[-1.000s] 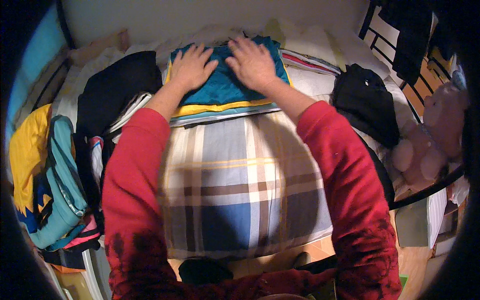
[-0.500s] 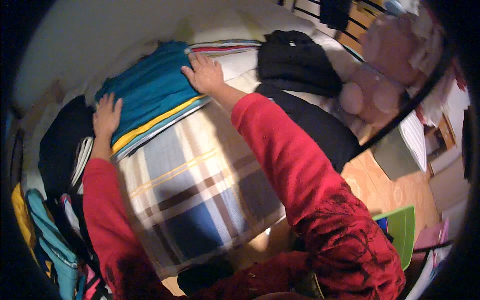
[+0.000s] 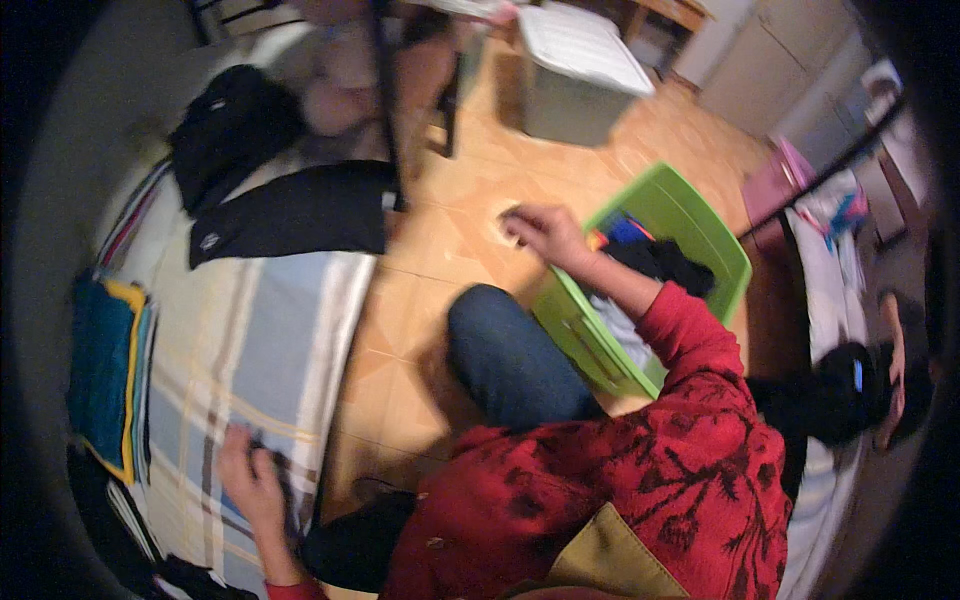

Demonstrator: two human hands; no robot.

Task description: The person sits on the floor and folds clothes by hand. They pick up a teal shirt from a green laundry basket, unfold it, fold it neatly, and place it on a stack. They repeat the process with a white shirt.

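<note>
1. From the head view I see no label or sign clear enough to describe. The nearest thing to a package is a pale lidded storage box [image 3: 572,75] standing on the orange tiled floor [image 3: 440,250] at the top.
2. A bright green plastic laundry basket [image 3: 700,215] stands on the floor beside my knee in blue jeans [image 3: 515,360]. It holds dark, blue and pale clothes jumbled together.
3. My right hand [image 3: 538,232] hovers at the basket's near rim, fingers loosely curled. It may be pinching something small, but motion blur stops me telling.
4. My left hand [image 3: 250,480] rests flat, fingers spread, on the plaid checked bedcover [image 3: 255,350], holding nothing.
5. A folded stack of teal and yellow garments [image 3: 108,375] lies on the bedcover, apart from the left hand. Black folded clothes [image 3: 290,210] lie further up.
</note>
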